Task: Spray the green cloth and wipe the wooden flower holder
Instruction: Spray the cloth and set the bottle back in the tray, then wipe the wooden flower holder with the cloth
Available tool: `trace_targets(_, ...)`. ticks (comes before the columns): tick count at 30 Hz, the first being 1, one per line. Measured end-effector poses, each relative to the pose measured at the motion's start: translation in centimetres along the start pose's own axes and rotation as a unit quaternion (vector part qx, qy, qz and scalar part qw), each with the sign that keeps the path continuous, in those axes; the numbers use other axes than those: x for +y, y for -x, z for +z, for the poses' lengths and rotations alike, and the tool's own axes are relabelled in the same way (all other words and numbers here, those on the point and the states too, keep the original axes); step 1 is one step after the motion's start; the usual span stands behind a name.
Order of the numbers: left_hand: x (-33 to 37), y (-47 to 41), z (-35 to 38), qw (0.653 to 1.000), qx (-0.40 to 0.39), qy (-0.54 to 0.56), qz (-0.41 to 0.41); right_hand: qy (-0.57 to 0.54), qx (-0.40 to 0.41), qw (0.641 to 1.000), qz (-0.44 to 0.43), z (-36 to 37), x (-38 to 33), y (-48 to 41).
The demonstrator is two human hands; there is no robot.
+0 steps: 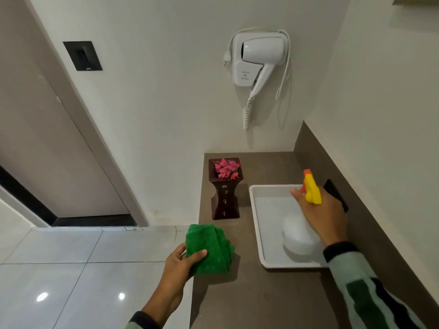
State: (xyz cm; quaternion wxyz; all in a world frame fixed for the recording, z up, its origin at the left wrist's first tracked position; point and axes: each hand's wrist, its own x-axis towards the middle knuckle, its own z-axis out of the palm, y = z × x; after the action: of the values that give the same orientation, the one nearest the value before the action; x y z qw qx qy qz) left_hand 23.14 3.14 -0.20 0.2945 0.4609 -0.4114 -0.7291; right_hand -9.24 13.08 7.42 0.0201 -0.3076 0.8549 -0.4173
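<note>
My left hand [180,262] grips a folded green cloth [211,248] above the front left edge of the brown counter [261,300]. My right hand [323,214] is closed around the neck of a white spray bottle [298,236] with a yellow and orange trigger head [311,188]. The bottle is over the white tray [257,224]; whether it rests in the tray or is lifted is unclear. The dark wooden flower holder [225,198] stands upright at the back left of the counter, with pink flowers [226,169] in its top. Neither hand touches it.
A white hair dryer [260,60] hangs on the wall above the counter with a coiled cord. A black object [335,193] leans on the backsplash behind the tray. A door [47,138] and tiled floor [71,269] lie to the left.
</note>
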Motion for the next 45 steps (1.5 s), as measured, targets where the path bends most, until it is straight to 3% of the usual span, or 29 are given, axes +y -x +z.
trace_targets(6, -0.5, 0.0, 1.8, 0.999, -0.005, -0.042, 0.015, -0.060, -0.001, 0.994, 0.087, 2.4, 4.1, -3.5)
trace_targets(14, 0.4, 0.2, 2.9, 0.988, -0.043, -0.146, 0.039, -0.020, -0.013, 0.986, 0.164, 0.7, 5.8, -4.5)
trace_targets(15, 0.7, 0.1, 2.9, 0.984, -0.053, -0.163, 0.042, -0.017, 0.015, 0.986, 0.166, -0.3, 5.4, -3.3)
trace_targets(17, 1.8, -0.2, 3.1, 0.974, -0.088, -0.204, 0.047, -0.086, 0.089, 0.988, 0.089, -1.7, 3.3, -0.2)
trace_targets(18, 2.5, -0.4, 3.1, 0.965, -0.116, -0.229, 0.052, -0.135, 0.058, 0.988, 0.036, -2.1, 1.5, 1.5)
trace_targets(19, 3.2, -0.6, 3.0, 0.953, -0.148, -0.260, 0.058, -0.152, -0.036, 0.988, -0.007, -2.1, -0.4, 3.3)
trace_targets(21, 4.7, -0.8, 3.3, 0.915, -0.230, -0.320, 0.079, -0.076, -0.289, 0.952, -0.069, -0.8, -3.3, 6.5)
trace_targets(22, 5.3, -0.8, 3.4, 0.896, -0.263, -0.345, 0.096, -0.025, -0.369, 0.924, -0.102, 0.3, -3.9, 7.8)
trace_targets(23, 5.9, -1.0, 3.5, 0.879, -0.289, -0.363, 0.114, 0.009, -0.395, 0.909, -0.132, 1.5, -4.2, 8.9)
trace_targets(27, 8.5, -1.6, 4.3, 0.833, -0.359, -0.398, 0.137, -0.074, -0.337, 0.930, -0.126, 4.0, -3.8, 11.0)
trace_targets(30, 11.3, -2.9, 4.5, 0.773, -0.388, -0.477, 0.156, -0.164, -0.317, 0.932, -0.059, 4.9, -3.1, 11.4)
trace_targets(34, 15.4, -7.5, 5.0, 0.733, -0.180, -0.561, 0.341, -0.239, -0.252, 0.933, 0.093, 7.0, -1.9, 11.0)
trace_targets(37, 16.3, -11.8, 5.9, 0.650, -0.096, -0.615, 0.436, -0.260, -0.124, 0.944, 0.162, 9.7, -1.7, 10.5)
trace_targets(45, 16.2, -19.9, 7.0, 0.570, -0.155, -0.727, 0.350, -0.290, 0.084, 0.948, 0.103, 16.1, -6.4, 9.1)
